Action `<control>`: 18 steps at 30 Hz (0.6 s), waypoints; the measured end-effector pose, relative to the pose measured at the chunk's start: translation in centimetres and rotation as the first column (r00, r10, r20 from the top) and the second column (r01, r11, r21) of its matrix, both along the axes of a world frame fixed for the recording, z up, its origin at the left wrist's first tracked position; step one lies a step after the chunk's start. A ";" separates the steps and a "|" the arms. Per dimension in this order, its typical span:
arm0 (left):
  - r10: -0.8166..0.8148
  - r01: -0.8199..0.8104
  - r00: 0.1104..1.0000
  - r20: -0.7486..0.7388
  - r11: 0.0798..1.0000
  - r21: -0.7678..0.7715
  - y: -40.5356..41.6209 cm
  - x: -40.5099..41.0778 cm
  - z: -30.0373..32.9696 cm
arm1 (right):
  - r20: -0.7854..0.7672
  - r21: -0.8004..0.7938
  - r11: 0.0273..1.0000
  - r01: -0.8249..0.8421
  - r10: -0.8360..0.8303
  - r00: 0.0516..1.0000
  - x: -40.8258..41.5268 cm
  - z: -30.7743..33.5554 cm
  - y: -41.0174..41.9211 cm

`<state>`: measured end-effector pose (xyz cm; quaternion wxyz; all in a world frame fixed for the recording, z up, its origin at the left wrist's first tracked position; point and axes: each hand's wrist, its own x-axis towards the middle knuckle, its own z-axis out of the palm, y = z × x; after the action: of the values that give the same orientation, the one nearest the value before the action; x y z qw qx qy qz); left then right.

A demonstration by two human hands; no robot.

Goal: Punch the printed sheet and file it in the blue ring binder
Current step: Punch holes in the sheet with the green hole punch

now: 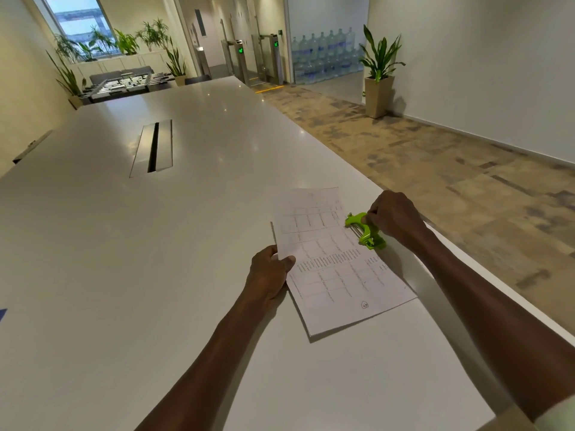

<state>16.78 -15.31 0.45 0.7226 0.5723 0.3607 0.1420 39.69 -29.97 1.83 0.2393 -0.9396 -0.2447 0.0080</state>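
Left hand (pixel 269 275) pinches the white printed paper sheet (pixel 336 259) while the right hand (pixel 393 217) grips the lime-green metal hole punch (pixel 364 230); a skewed sheet would likely misplace the holes.

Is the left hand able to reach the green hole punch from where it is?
Probably yes. The left hand only pinches the printed sheet's edge, and nothing stands between it and the green hole punch, though the right hand already grips it.

Head cam, looks fwd/down, close over table (pixel 155 244)
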 end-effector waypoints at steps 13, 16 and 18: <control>-0.045 0.045 0.999 -0.012 0.999 0.007 0.6 0.2 -1.3 | -0.429 -0.206 0.963 -0.173 0.070 0.901 2.0 4.2 0.6; -0.048 0.048 0.999 -0.027 0.999 0.024 0.6 0.3 -1.5 | -0.499 -0.272 0.946 -0.177 0.018 0.866 2.5 4.4 0.7; -0.061 0.062 0.997 -0.041 0.997 0.045 0.8 0.3 -1.7 | -0.507 -0.300 0.935 -0.189 0.012 0.862 2.7 4.4 0.8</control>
<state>17.13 -14.52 -1.28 0.7059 0.6024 0.3539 0.1165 42.36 -29.18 6.26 0.1277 -0.9182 -0.2193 0.3041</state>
